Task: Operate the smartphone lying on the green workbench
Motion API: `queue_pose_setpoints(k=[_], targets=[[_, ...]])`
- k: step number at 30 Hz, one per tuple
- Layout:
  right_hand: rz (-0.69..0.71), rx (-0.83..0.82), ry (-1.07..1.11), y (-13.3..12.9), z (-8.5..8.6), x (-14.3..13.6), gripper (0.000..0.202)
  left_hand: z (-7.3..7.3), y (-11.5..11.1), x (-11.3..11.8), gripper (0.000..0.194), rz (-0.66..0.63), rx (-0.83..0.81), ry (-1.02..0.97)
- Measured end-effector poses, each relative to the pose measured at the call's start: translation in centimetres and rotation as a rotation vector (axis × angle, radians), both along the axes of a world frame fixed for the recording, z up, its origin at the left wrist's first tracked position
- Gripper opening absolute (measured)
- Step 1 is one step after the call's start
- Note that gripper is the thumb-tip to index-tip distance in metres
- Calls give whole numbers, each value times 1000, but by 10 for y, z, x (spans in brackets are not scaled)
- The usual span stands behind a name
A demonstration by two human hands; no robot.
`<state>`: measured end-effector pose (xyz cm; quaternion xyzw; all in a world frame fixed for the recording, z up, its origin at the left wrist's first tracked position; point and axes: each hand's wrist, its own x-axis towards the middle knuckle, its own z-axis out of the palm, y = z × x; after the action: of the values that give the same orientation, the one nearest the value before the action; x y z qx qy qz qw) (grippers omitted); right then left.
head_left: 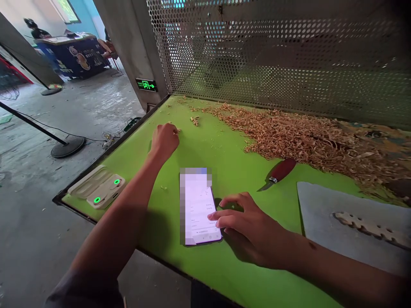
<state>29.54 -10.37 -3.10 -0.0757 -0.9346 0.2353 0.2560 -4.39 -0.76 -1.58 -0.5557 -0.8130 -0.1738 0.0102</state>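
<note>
From the head camera: a person's right hand (239, 220) lies loose, grasping nothing, fingertips on the lit screen of a smartphone (199, 209) flat on the green table (224, 149), near its front edge. The left hand (164, 141) reaches farther back, curled into a loose fist; whether it pinches a shaving cannot be told. A red-handled carving knife (278, 173) rests beside curly wood shavings (305, 137); a notched wooden piece (369, 226) lies on grey cloth (324, 205).

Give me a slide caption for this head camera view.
Right hand taps phone on green table; left hand rests near shavings.
</note>
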Motion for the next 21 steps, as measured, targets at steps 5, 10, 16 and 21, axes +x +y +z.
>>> queue_pose_setpoints(k=[5,10,16,21], targets=[[-125,27,36,-1,-1,-4,17,-3,1,-2,36,0,-1,16],[-127,23,40,0,2,-3,18,-4,2,-3,36,-11,8,52],[-62,11,56,1,2,-1,13,-5,3,-4,36,-19,0,42],[-9,6,24,0,4,1,12,-3,2,-3,34,-24,8,24]])
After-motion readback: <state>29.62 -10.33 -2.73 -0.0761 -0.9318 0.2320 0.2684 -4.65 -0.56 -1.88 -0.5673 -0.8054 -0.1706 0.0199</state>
